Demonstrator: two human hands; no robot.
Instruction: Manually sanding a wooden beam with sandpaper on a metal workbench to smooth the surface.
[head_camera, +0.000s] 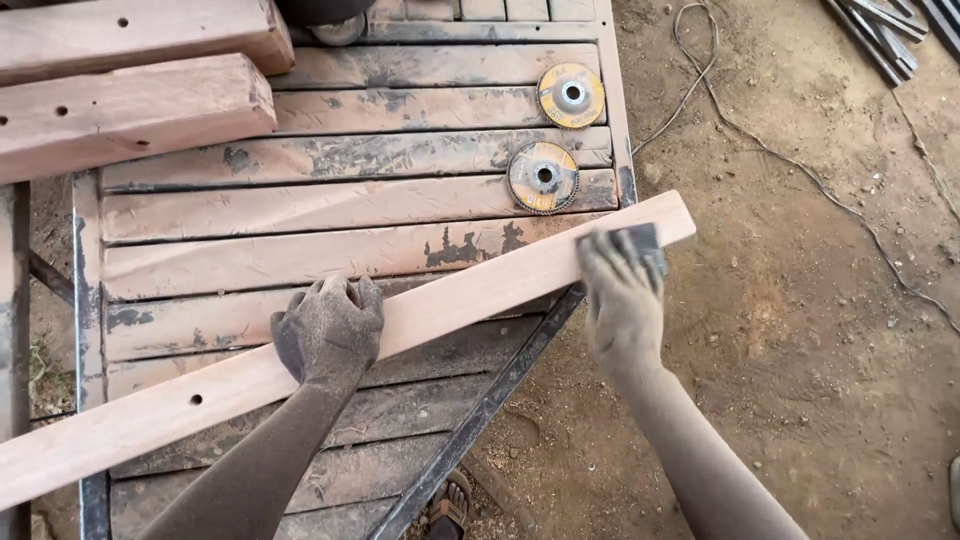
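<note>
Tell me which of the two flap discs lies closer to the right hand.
The darker, worn flap disc, nearer the plank; the yellower flap disc lies farther from the right hand.
</note>
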